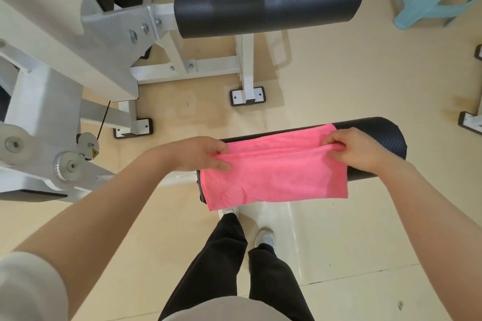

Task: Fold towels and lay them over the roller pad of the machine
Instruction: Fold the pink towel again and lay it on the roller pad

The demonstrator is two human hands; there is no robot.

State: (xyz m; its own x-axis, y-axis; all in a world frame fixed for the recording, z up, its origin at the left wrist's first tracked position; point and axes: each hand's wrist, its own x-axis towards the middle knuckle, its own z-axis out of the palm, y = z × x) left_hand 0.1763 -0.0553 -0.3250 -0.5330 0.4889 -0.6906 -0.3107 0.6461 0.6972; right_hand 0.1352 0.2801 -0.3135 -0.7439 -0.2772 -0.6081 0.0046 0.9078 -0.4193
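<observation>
A pink towel [276,172] lies draped over the black roller pad [383,143] of the white gym machine, its near half hanging down toward me. A raised fold runs across the towel's top between my hands. My left hand [200,154] pinches the fold's left end between thumb and fingers. My right hand [357,150] pinches the fold's right end. The pad's right end shows bare beyond the towel; its left end is hidden under the cloth and my left hand.
The machine's black seat pad [268,2] sits ahead, on a white frame [182,70] with floor feet. Pulleys and a cable [88,143] are at the left. A turquoise plastic stool [427,5] stands at the far right. My legs and shoes [266,238] are below the pad.
</observation>
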